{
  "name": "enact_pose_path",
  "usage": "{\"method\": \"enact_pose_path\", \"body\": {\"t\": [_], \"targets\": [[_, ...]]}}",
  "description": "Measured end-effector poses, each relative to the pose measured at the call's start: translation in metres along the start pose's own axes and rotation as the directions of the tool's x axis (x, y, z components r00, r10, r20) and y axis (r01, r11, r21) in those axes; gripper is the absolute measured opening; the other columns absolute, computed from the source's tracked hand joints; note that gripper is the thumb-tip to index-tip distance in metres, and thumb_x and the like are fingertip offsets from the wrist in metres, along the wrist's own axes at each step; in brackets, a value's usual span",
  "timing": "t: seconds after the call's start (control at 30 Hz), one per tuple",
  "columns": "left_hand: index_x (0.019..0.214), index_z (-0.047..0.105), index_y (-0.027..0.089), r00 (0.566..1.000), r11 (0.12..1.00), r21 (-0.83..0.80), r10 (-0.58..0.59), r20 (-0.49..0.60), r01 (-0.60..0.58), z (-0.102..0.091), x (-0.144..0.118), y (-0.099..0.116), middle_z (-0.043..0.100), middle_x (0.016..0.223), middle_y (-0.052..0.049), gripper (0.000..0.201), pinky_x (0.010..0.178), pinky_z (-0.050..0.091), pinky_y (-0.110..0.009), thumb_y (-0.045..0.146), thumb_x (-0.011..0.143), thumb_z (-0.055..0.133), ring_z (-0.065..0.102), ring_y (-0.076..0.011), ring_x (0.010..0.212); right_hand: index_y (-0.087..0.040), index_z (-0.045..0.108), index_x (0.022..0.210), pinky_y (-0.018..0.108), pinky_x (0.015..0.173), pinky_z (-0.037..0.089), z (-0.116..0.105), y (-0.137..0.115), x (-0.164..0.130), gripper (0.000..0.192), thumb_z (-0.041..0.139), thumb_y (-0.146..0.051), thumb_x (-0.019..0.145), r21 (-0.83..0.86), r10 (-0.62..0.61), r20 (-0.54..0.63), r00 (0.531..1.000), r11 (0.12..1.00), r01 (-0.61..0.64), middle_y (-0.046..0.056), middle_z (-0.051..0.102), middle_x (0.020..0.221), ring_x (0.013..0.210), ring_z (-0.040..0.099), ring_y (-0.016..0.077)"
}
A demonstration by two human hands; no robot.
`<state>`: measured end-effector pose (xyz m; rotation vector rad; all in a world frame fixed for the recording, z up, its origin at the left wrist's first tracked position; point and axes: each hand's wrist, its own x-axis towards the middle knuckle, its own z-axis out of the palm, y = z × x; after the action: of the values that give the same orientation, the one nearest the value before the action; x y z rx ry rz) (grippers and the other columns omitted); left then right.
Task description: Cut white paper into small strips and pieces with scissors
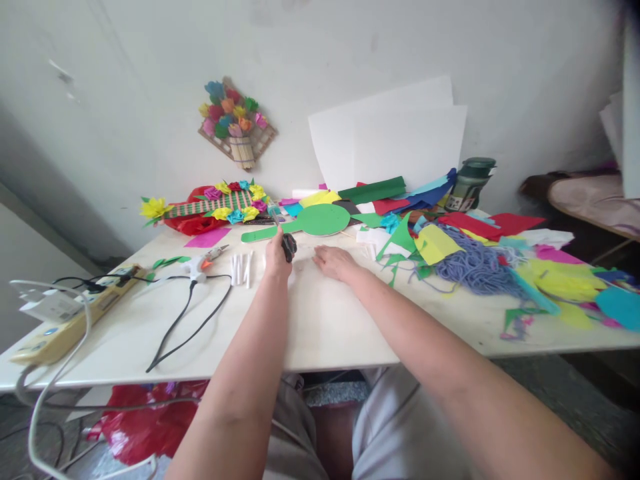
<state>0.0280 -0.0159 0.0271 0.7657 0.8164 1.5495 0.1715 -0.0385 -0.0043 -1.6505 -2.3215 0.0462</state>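
Note:
My left hand point(278, 257) grips a pair of scissors point(286, 240) with black handles, blades pointing up and away, over the white table point(320, 327). My right hand point(334, 261) lies flat, fingers spread, on a sheet of white paper point(310, 267) just right of the scissors. Beyond both hands lies a green paddle-shaped cutout point(313, 221). Several short white sticks point(242, 269) lie to the left of my left hand.
A glue gun point(200, 267) with a black cord and a power strip point(70, 320) sit at the left. Coloured paper scraps and blue yarn point(473, 267) cover the right side. A paper flower craft point(215, 203), white sheets point(400, 143) and a green jar point(470, 183) stand at the back.

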Motion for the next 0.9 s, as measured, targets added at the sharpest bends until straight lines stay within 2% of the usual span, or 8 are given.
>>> {"method": "enact_pose_path", "body": {"t": [0.07,0.13,0.23,0.3,0.57,0.73,0.9], "targets": [[0.056,0.044,0.017,1.0,1.0,0.004,0.001,0.002,-0.001,0.0,0.0,0.0,0.046,0.042,0.002,0.04,0.033,0.021,-0.019,0.05,0.074,0.056,0.039,-0.0055,0.033,-0.017,0.05,0.127,0.033,0.092,0.038,-0.001,0.002,-0.001,0.043,0.032,-0.032,0.09,0.004,0.058,-0.06,0.996,0.998,-0.058,0.008,0.053,0.128,0.112,0.052,0.0225],[0.057,0.044,0.017,1.0,1.0,0.015,-0.002,0.002,0.002,-0.001,0.001,-0.001,0.047,0.043,0.002,0.039,0.033,0.021,-0.019,0.05,0.074,0.056,0.038,-0.0054,0.034,-0.016,0.056,0.119,0.033,0.086,0.04,-0.001,0.006,-0.001,0.039,0.035,-0.027,0.089,-0.024,0.105,-0.128,0.986,0.994,-0.109,0.01,0.059,0.119,0.102,0.055,0.0233],[0.058,0.045,0.017,1.0,0.999,0.037,-0.012,-0.002,0.012,-0.002,0.002,-0.003,0.047,0.043,0.002,0.039,0.033,0.021,-0.019,0.051,0.074,0.056,0.038,-0.0055,0.034,-0.014,0.069,0.095,0.032,0.085,0.039,0.001,0.014,0.002,0.032,0.041,-0.025,0.087,-0.047,0.134,-0.195,0.972,0.988,-0.146,0.011,0.063,0.105,0.1,0.052,0.0244],[0.058,0.045,0.017,1.0,0.999,0.049,-0.016,-0.004,0.016,-0.002,0.003,-0.004,0.047,0.043,0.002,0.038,0.033,0.021,-0.019,0.051,0.073,0.056,0.039,-0.0055,0.034,-0.015,0.072,0.088,0.029,0.084,0.038,0.002,0.019,0.005,0.028,0.046,-0.025,0.085,-0.014,0.144,-0.209,0.967,0.989,-0.15,0.01,0.063,0.102,0.099,0.051,0.023],[0.059,0.044,0.017,1.0,0.998,0.057,-0.029,0.0,0.029,-0.001,0.003,-0.005,0.047,0.044,0.002,0.038,0.033,0.02,-0.018,0.05,0.072,0.058,0.039,-0.0056,0.034,-0.018,0.072,0.085,0.024,0.079,0.039,-0.007,0.03,0.019,0.019,0.053,-0.021,0.081,0.027,0.108,-0.146,0.983,0.994,-0.105,0.006,0.065,0.097,0.094,0.054,0.0182],[0.06,0.045,0.017,0.999,0.998,0.05,-0.042,0.001,0.042,-0.001,0.004,-0.006,0.048,0.045,0.002,0.038,0.033,0.019,-0.019,0.051,0.069,0.06,0.039,-0.006,0.034,-0.017,0.07,0.086,0.026,0.081,0.039,-0.011,0.033,0.023,0.021,0.049,-0.017,0.082,-0.049,0.054,-0.11,0.993,0.997,-0.059,0.007,0.065,0.096,0.094,0.053,0.0188],[0.061,0.045,0.017,0.999,0.997,0.059,-0.046,0.005,0.046,-0.001,0.004,-0.009,0.048,0.045,0.003,0.038,0.033,0.019,-0.019,0.05,0.069,0.061,0.04,-0.0064,0.034,-0.015,0.068,0.094,0.028,0.082,0.04,-0.011,0.027,0.022,0.027,0.042,-0.012,0.084,-0.138,0.049,-0.07,0.996,0.989,-0.059,0.011,0.063,0.103,0.1,0.05,0.0214]]}}
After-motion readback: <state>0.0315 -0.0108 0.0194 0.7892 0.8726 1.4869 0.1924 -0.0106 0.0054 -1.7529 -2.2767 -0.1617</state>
